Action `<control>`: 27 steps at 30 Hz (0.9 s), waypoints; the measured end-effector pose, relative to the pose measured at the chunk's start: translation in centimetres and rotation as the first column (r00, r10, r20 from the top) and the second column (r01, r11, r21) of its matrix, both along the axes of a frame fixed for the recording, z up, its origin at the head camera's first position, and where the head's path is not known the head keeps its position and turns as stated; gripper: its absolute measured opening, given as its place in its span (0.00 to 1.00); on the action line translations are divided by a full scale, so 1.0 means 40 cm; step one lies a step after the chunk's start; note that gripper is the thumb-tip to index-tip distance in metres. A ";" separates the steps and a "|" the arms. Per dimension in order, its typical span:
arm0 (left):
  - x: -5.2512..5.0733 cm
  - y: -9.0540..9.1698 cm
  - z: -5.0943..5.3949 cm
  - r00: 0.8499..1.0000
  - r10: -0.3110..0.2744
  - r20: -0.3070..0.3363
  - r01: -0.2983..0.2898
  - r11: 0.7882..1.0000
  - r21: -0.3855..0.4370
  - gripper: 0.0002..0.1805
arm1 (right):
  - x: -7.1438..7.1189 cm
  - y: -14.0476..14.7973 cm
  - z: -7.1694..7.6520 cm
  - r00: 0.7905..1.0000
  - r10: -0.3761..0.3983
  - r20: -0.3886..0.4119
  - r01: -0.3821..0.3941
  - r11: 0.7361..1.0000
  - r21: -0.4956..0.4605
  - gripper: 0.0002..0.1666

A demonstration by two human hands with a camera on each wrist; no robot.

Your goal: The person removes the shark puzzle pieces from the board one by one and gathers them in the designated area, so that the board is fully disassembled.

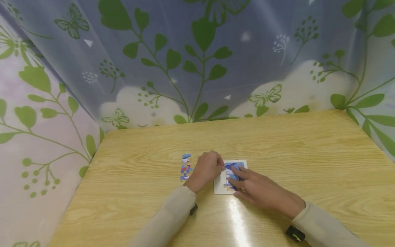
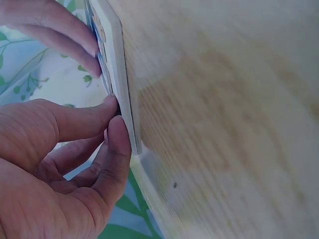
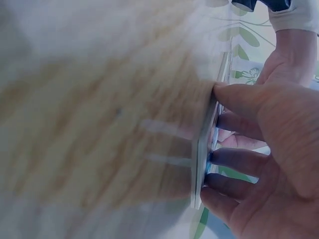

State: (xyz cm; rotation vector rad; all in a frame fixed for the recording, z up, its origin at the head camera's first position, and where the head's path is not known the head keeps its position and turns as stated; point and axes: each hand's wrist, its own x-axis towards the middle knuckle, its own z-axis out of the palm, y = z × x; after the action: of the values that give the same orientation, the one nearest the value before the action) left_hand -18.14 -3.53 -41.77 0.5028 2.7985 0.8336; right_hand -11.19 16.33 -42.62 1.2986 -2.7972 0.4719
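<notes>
A small jigsaw puzzle in a white-bordered tray (image 1: 219,187) lies on the table, its blue picture (image 1: 229,175) partly covered by my hands. At its upper left, my left hand (image 1: 207,168) pinches a puzzle piece between thumb and forefinger; only a dark sliver of it shows in the left wrist view. My right hand (image 1: 257,187) rests on the tray's right side with fingers spread over the picture. The right wrist view shows the right thumb at the edge of the tray (image 3: 199,154). Loose puzzle pieces (image 1: 186,168) lie left of my left hand.
The wooden table (image 1: 308,147) reaches back to a curtain (image 1: 172,85) printed with leaves and butterflies. Another patterned sheet (image 1: 34,113) hangs along the left side. Both wrists carry dark straps; one device (image 1: 295,234) shows below the right sleeve.
</notes>
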 end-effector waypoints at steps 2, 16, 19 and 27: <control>0.000 -0.001 0.001 1.000 -0.002 -0.004 0.002 1.000 0.009 0.03 | 0.007 0.004 0.003 1.000 -0.005 -0.003 0.005 1.000 0.004 0.24; 0.000 -0.002 -0.004 1.000 0.019 -0.013 -0.018 0.999 0.041 0.04 | 0.023 0.012 0.000 0.999 -0.034 -0.002 0.035 0.999 0.012 0.22; 0.001 -0.002 -0.005 1.000 0.017 -0.021 -0.016 0.999 0.043 0.04 | 0.022 0.011 -0.001 0.999 -0.028 -0.023 0.029 0.999 0.026 0.22; 0.002 -0.007 -0.002 1.000 0.008 -0.008 -0.008 0.997 0.080 0.03 | 0.024 0.009 0.002 0.999 -0.025 -0.034 0.026 0.999 0.041 0.22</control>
State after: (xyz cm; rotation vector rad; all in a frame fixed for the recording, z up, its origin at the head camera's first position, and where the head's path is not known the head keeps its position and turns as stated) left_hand -18.07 -3.82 -41.84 0.5088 2.7855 0.9512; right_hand -10.22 16.69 -42.55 1.2643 -2.8072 0.3896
